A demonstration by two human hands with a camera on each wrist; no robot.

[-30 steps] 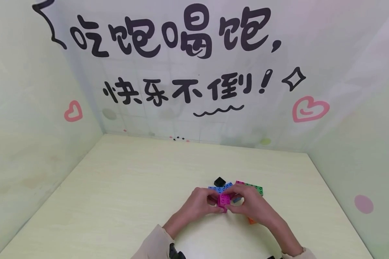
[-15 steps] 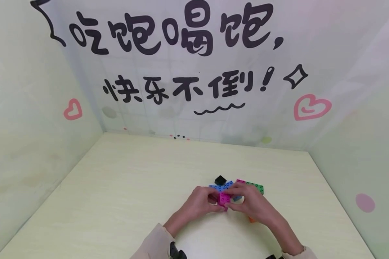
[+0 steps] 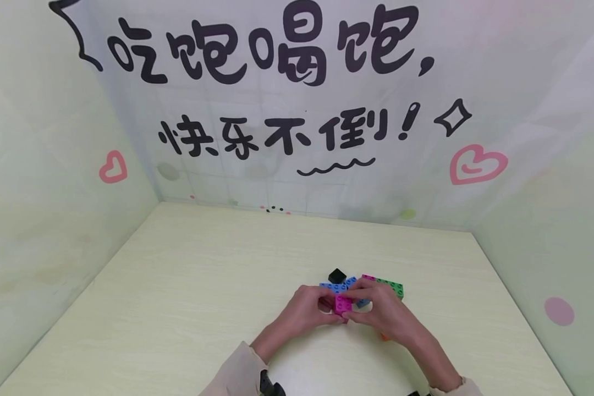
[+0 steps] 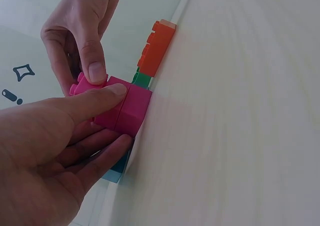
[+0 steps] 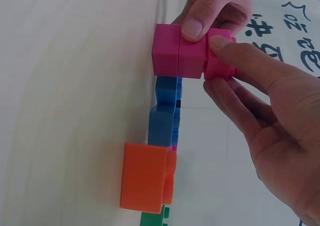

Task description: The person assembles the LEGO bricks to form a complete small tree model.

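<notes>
Both hands meet at a small stack of pink bricks. In the left wrist view the left hand holds the lower pink bricks between thumb and fingers. The right hand pinches the top pink brick of the stack in the right wrist view. A very thin gap shows there between the top brick and those under it; whether it is fully seated I cannot tell. The stack's lowest brick is at the table surface.
Behind the hands lie blue bricks, a black brick and a green brick with pink at its end. An orange brick stands near the right hand. Printed walls enclose the table.
The top pink brick has come down slightly and sits closer over the lower pink bricks. Both hands keep their hold and have hardly moved.
</notes>
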